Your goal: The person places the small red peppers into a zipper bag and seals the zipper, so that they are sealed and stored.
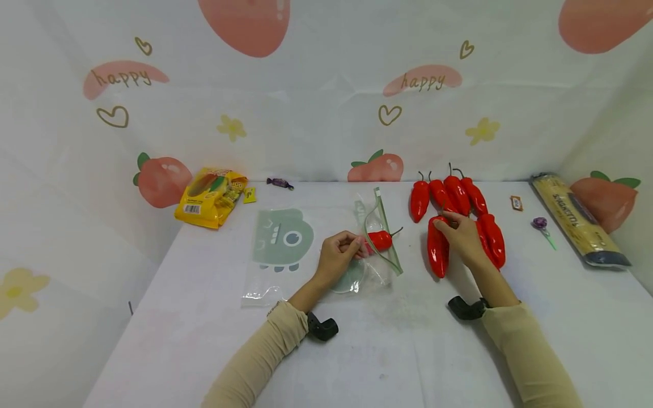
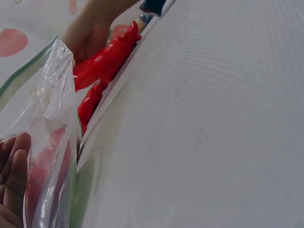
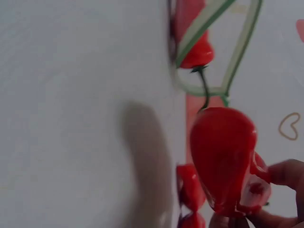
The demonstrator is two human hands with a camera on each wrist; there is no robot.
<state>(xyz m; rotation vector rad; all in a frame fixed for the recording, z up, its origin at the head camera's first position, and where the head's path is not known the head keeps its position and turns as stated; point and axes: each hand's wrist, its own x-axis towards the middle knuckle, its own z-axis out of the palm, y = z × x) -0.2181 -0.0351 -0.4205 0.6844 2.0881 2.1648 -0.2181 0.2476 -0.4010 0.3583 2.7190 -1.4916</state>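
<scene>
My left hand (image 1: 339, 255) grips a clear zip bag (image 1: 283, 283) with a green dinosaur print, lying on the table with its green-edged mouth to the right. Inside that mouth is a red pepper (image 1: 380, 241), its stem poking out; in the left wrist view it shows blurred through the plastic (image 2: 50, 90). To the right of the bag, my right hand (image 1: 464, 235) pinches another red pepper (image 1: 437, 252) near its stem end. The right wrist view has this glossy pepper (image 3: 223, 156) raised, with its shadow on the table. Several more red peppers (image 1: 456, 195) lie behind and beside that hand.
At the back left stands a yellow candy packet (image 1: 209, 198), with a small yellow sweet (image 1: 249, 195) and a purple wrapped sweet (image 1: 279, 183) nearby. On the right lie a small brown packet (image 1: 516, 203), a lollipop (image 1: 542, 226) and a spaghetti pack (image 1: 579, 218).
</scene>
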